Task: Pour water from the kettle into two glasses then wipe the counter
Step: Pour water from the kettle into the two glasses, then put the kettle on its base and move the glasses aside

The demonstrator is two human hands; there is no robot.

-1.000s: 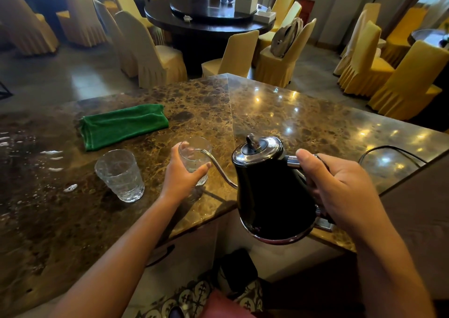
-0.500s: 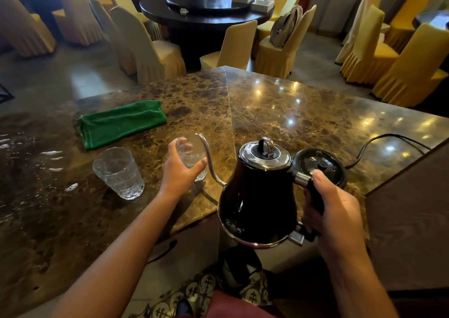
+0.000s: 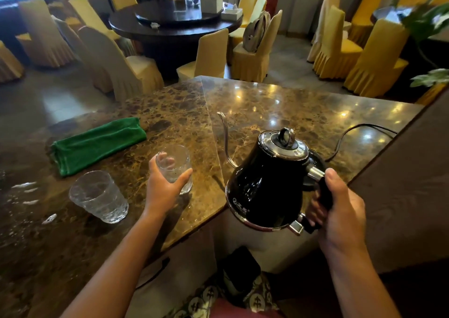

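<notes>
marble counter (image 3: pixel 170 133) | left hand (image 3: pixel 161 191) grips glass (image 3: pixel 176 167) | right hand (image 3: pixel 340 210) holds kettle (image 3: pixel 264 188)

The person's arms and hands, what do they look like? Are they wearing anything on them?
Both arms are bare right up to where the picture ends: no sleeves show. The left hand and the right hand wear no gloves, and I can see no rings, watch or bracelet on the parts that show. The forearms are slim, and the right thumbnail is short.

Marble counter (image 3: pixel 279 113) w/ green cloth (image 3: pixel 97 144), 2 glasses (image 3: pixel 99 196) (image 3: pixel 176 165), cord (image 3: pixel 352 135), water drops.
</notes>
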